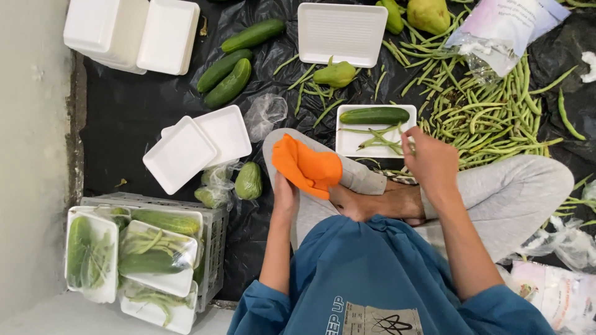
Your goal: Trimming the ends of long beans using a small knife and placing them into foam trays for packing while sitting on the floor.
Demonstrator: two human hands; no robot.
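hands apart — left hand (284, 193) gripping orange cloth (307, 165), right hand (433, 162) pinching beans (380, 139) at tray (347, 144) edge.

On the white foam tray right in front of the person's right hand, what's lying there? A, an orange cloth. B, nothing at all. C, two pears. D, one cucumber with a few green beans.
D: the white foam tray by the right hand holds a single cucumber along its far edge and a few green beans below it.
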